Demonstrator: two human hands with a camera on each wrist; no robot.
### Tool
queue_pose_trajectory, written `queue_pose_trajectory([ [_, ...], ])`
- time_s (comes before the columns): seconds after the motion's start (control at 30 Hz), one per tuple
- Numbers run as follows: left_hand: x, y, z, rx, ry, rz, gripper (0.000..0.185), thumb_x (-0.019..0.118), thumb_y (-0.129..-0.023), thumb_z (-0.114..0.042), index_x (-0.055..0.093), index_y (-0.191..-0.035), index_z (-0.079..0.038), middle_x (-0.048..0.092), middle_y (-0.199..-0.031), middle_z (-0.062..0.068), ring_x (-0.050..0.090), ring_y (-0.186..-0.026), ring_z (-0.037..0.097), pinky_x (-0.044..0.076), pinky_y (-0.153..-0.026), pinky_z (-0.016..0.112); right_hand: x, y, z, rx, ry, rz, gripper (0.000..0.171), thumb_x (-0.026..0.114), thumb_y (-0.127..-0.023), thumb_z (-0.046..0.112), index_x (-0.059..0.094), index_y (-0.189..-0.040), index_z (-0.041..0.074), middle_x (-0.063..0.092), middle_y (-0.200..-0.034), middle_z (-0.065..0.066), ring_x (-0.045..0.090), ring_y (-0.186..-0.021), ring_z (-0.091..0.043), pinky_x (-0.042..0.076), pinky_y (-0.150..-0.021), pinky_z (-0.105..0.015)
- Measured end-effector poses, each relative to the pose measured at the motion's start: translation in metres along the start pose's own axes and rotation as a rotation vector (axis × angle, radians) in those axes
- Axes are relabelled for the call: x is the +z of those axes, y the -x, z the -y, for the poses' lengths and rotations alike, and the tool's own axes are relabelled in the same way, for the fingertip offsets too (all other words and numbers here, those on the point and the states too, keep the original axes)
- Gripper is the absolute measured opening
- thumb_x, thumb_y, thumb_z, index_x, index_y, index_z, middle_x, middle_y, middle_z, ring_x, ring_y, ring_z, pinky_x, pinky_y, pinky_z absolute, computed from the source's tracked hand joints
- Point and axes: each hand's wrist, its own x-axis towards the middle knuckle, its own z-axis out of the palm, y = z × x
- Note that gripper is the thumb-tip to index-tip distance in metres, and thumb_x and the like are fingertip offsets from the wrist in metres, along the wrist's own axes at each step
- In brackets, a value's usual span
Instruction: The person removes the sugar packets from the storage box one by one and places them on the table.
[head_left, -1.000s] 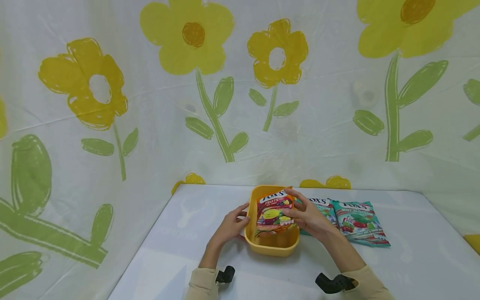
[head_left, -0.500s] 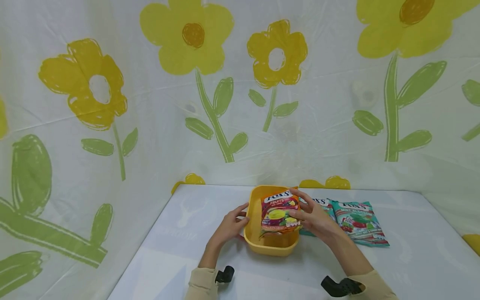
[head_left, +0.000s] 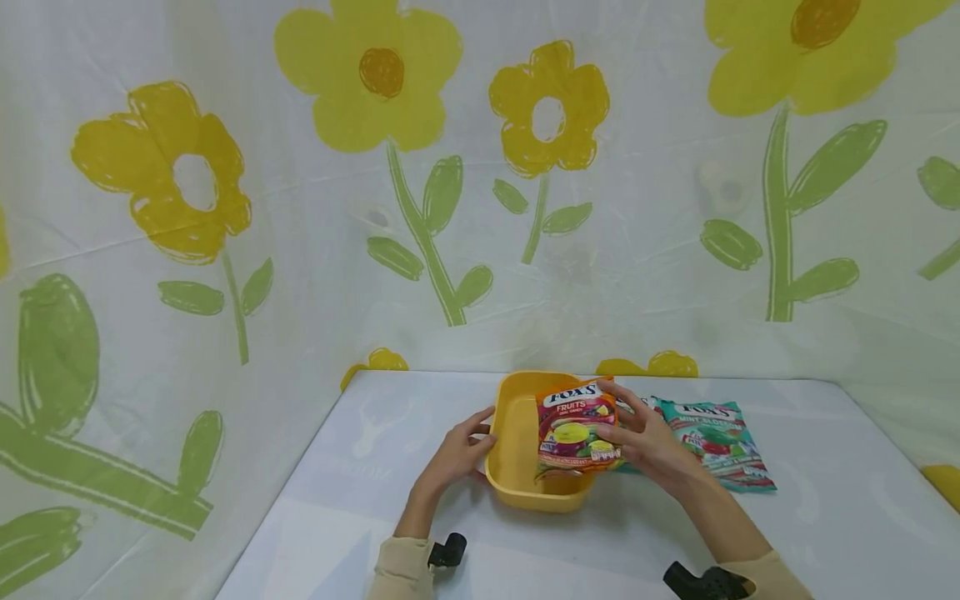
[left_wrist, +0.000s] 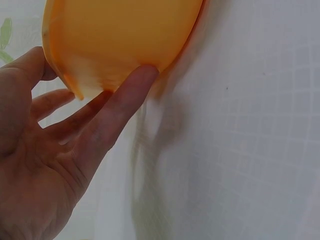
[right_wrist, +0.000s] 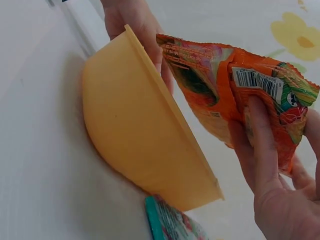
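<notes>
A yellow plastic tub [head_left: 517,483] [left_wrist: 120,40] [right_wrist: 140,150] stands on the white table. My left hand [head_left: 456,454] [left_wrist: 65,150] rests against its left outer wall with straight fingers. My right hand [head_left: 647,442] [right_wrist: 280,190] holds an orange Fox's fruits candy bag [head_left: 576,423] [right_wrist: 225,95] upright over the tub's right rim. In the right wrist view my fingers curl round the bag's back, near its barcode.
Two teal Fox's mint candy bags [head_left: 712,442] lie flat on the table to the right of the tub, partly hidden by my right hand; a corner of one [right_wrist: 170,222] shows under the tub. A flowered cloth [head_left: 420,183] hangs behind and beside the table.
My right hand has carried the orange bag to the right, from the middle of the tub to over its right rim. The left hand has stayed on the tub.
</notes>
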Motion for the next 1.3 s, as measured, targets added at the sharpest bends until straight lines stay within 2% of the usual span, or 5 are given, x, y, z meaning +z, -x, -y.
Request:
queue_pose_trajectory([
  [0.37,0.001,0.003,-0.007,-0.011,-0.004,-0.01,0.055,0.056,-0.099,-0.023,0.039,-0.151,-0.018,0.054,-0.136,0.023,0.064,-0.11,0.031,0.063,-0.058,0.043,-0.016,0.016,-0.004,-0.024,-0.006,0.03,0.073,0.062,-0.096,0.016,0.024,-0.154,0.036,0.026,-0.158,-0.013,0.052,-0.124,-0.022,0.057,-0.097,-0.036],
  [0.43,0.001,0.001,-0.003,-0.015,-0.009,-0.011,0.055,0.056,-0.099,-0.025,0.04,-0.151,-0.02,0.054,-0.136,0.022,0.065,-0.109,0.029,0.063,-0.057,0.04,-0.018,0.019,-0.005,-0.018,-0.001,0.029,0.073,0.062,-0.096,0.017,0.023,-0.154,0.036,0.025,-0.158,-0.013,0.052,-0.124,-0.022,0.057,-0.097,-0.035],
  [0.8,0.002,0.002,-0.003,-0.005,-0.024,-0.009,0.055,0.055,-0.099,-0.025,0.039,-0.151,-0.018,0.054,-0.136,0.023,0.065,-0.107,0.029,0.063,-0.057,0.038,-0.029,0.029,-0.008,0.005,0.006,-0.012,0.073,0.062,-0.096,0.017,0.022,-0.154,0.039,0.022,-0.157,-0.013,0.05,-0.124,-0.022,0.057,-0.097,-0.035],
  [1.3,0.002,0.0,-0.002,-0.001,-0.026,0.004,0.055,0.053,-0.1,-0.021,0.037,-0.152,-0.014,0.053,-0.136,0.025,0.065,-0.106,0.031,0.062,-0.056,0.039,-0.043,0.056,-0.002,0.032,0.017,-0.036,0.073,0.06,-0.098,0.018,0.019,-0.154,0.041,0.015,-0.161,-0.013,0.052,-0.122,-0.02,0.056,-0.098,-0.037],
])
